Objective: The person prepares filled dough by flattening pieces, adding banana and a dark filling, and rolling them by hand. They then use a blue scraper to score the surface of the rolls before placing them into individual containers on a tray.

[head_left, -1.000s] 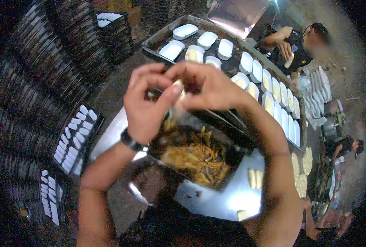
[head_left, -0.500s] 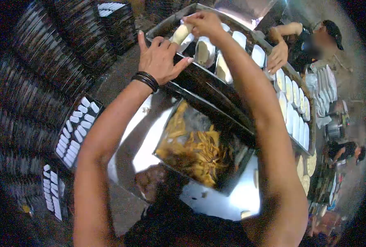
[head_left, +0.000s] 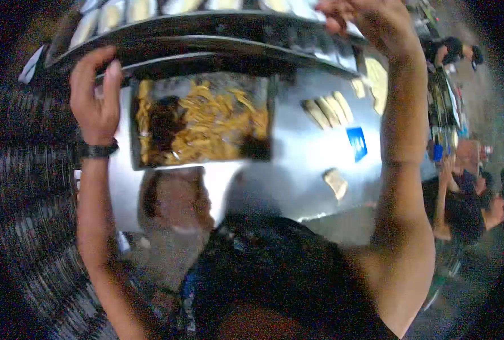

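Observation:
My left hand [head_left: 97, 93], a dark band at its wrist, is raised near the left end of a long dark tray [head_left: 206, 25], thumb and fingers apart with nothing between them. Pale oblong dough pieces [head_left: 141, 9] on white papers stand in that tray. At the tray's right end is my right hand [head_left: 371, 20], blurred, its fingers by the white papers; whether it holds anything does not show. Below the tray, a dark rectangular pan [head_left: 271, 122] holds many yellow-brown strips [head_left: 212, 122].
On the shiny metal table [head_left: 297, 153] lie several pale dough strips [head_left: 332, 109], a blue packet [head_left: 356, 144] and a pale scrap [head_left: 336, 184]. A flat dough sheet [head_left: 376, 82] lies at the right. Another person [head_left: 461, 198] is at the right edge.
The view has turned, showing more of the metal table. My left hand has come away from the dough piece; my right hand is now at the tray's right end.

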`<action>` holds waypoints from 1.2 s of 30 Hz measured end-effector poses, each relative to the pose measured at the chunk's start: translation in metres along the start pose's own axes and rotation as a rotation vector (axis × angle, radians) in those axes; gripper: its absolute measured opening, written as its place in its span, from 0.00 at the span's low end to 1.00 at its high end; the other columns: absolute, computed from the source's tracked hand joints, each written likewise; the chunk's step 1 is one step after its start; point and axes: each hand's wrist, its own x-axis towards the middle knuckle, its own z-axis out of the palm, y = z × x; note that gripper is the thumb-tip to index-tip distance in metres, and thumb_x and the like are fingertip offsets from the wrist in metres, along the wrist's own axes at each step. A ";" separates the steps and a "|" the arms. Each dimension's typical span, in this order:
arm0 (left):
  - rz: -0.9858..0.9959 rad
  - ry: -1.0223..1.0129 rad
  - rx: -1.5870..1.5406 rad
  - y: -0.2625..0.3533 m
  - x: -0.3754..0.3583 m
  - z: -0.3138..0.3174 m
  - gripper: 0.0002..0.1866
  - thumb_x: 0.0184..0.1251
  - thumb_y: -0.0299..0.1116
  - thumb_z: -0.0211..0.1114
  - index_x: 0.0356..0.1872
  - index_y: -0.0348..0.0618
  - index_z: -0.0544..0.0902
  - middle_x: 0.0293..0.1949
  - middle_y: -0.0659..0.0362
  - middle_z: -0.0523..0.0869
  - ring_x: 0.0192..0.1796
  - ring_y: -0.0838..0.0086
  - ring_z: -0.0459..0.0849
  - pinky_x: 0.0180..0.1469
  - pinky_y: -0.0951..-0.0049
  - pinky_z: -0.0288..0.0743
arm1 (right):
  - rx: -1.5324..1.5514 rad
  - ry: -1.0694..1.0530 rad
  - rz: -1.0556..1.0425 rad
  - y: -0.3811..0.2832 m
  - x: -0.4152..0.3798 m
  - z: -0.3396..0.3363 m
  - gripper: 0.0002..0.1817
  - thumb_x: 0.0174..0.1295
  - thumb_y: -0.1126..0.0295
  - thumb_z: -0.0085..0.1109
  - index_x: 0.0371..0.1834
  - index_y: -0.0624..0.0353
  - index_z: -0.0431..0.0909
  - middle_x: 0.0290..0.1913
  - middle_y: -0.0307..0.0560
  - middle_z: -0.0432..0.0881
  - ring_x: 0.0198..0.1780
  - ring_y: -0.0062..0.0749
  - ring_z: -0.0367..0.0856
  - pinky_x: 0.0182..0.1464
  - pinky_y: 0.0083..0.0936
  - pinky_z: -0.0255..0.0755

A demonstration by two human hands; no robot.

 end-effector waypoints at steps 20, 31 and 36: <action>-0.686 -0.663 0.116 0.302 -0.110 0.332 0.21 0.58 0.46 0.62 0.48 0.46 0.84 0.58 0.50 0.75 0.59 0.54 0.71 0.59 0.56 0.67 | -0.586 -0.273 0.084 0.262 -0.193 -0.028 0.21 0.41 0.62 0.70 0.37 0.57 0.74 0.39 0.50 0.80 0.46 0.45 0.80 0.49 0.39 0.72; -0.990 -0.275 -0.702 0.339 -0.108 0.296 0.12 0.56 0.29 0.68 0.39 0.38 0.77 0.34 0.53 0.85 0.35 0.70 0.84 0.40 0.71 0.79 | -0.129 0.055 -0.261 0.053 -0.080 -0.099 0.17 0.47 0.69 0.75 0.37 0.57 0.77 0.37 0.36 0.81 0.37 0.19 0.79 0.40 0.20 0.76; -1.019 -0.302 -0.912 0.338 -0.080 0.224 0.13 0.57 0.28 0.70 0.41 0.38 0.78 0.37 0.58 0.83 0.41 0.77 0.82 0.43 0.76 0.79 | -0.181 0.150 -0.454 0.075 0.035 -0.120 0.17 0.49 0.66 0.75 0.38 0.59 0.79 0.36 0.39 0.82 0.38 0.22 0.80 0.42 0.22 0.76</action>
